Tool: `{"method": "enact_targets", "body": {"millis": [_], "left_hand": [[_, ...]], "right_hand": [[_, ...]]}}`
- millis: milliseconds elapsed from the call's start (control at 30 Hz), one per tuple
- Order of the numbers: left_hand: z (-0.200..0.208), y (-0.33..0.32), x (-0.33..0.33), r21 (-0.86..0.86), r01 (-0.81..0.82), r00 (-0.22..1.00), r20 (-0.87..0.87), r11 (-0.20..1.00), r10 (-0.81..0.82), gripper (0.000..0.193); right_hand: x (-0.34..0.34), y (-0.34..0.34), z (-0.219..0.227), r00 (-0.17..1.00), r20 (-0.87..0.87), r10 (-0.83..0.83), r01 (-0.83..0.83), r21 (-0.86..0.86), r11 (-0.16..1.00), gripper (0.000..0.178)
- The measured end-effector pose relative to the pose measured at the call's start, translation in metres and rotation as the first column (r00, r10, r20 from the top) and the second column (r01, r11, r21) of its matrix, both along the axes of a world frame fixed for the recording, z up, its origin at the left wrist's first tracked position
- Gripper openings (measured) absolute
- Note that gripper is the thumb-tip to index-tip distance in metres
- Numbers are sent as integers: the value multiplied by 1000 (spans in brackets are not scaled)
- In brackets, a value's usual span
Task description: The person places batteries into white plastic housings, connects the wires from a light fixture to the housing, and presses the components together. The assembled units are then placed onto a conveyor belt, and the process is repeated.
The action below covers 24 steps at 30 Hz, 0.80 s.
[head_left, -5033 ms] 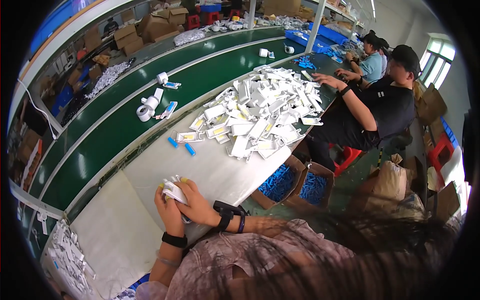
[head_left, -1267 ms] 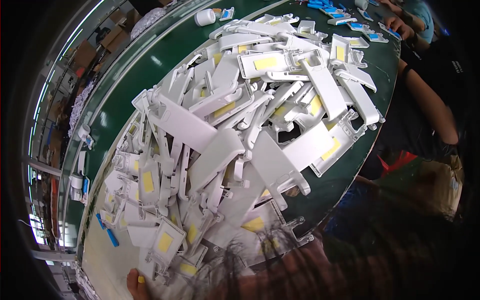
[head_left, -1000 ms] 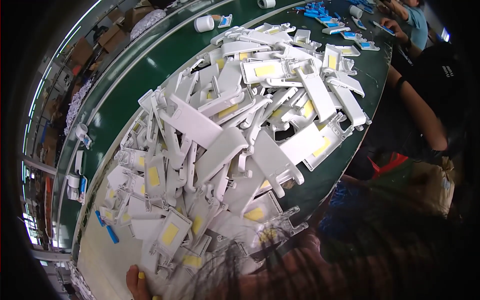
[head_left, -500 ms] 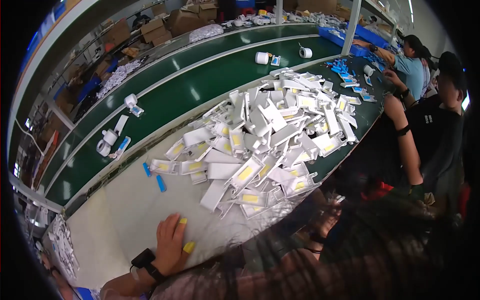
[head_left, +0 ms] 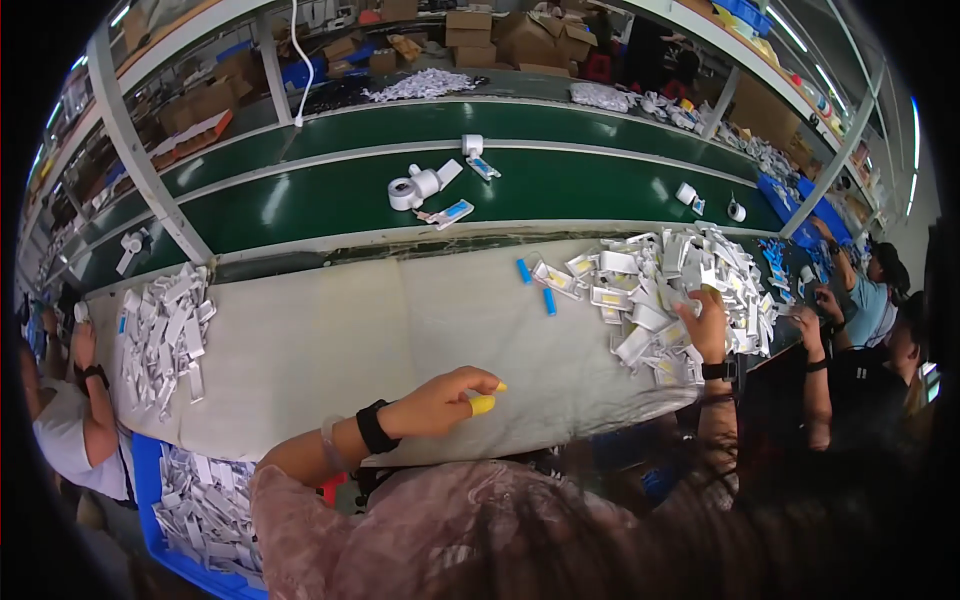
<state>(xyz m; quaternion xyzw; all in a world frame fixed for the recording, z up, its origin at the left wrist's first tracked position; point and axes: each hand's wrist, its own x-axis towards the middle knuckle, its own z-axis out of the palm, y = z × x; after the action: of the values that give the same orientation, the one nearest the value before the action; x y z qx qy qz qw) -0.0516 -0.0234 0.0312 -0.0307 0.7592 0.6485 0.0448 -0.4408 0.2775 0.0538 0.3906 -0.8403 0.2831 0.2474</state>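
The left hand point(head_left: 440, 402) and right hand point(head_left: 706, 328), together on one white cover five seconds ago, are now well apart: the right at the pile of white covers point(head_left: 742, 275), the left over the tabletop point(head_left: 310, 360).

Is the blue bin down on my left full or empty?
Not empty, and it looks well filled: white plastic pieces cover the visible inside of the blue bin. Its depth is hidden.

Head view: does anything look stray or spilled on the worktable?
Two blue cylinders lie loose by the left edge of the right-hand pile of white casings, apart from the blue pieces on its far side. They look slightly stray, though possibly deliberate.
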Motion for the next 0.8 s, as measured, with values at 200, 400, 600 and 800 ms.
{"method": "enact_targets", "body": {"millis": [200,400,600,800], "left_hand": [[-2,-63,29,144,-97,995,-19,985,101,31],[-7,-90,37,297,-171,983,-7,939,181,30],[-16,-111,42,407,-263,961,35,875,273,28],[-10,-117,47,396,-296,954,73,869,291,30]], "right_hand": [[57,-201,33,853,301,426,-442,-18,897,19],[70,-392,-38,827,40,560,-538,341,771,47],[56,-472,-64,799,47,600,-554,448,702,46],[103,-463,-38,836,-13,549,-432,601,672,17]]}}
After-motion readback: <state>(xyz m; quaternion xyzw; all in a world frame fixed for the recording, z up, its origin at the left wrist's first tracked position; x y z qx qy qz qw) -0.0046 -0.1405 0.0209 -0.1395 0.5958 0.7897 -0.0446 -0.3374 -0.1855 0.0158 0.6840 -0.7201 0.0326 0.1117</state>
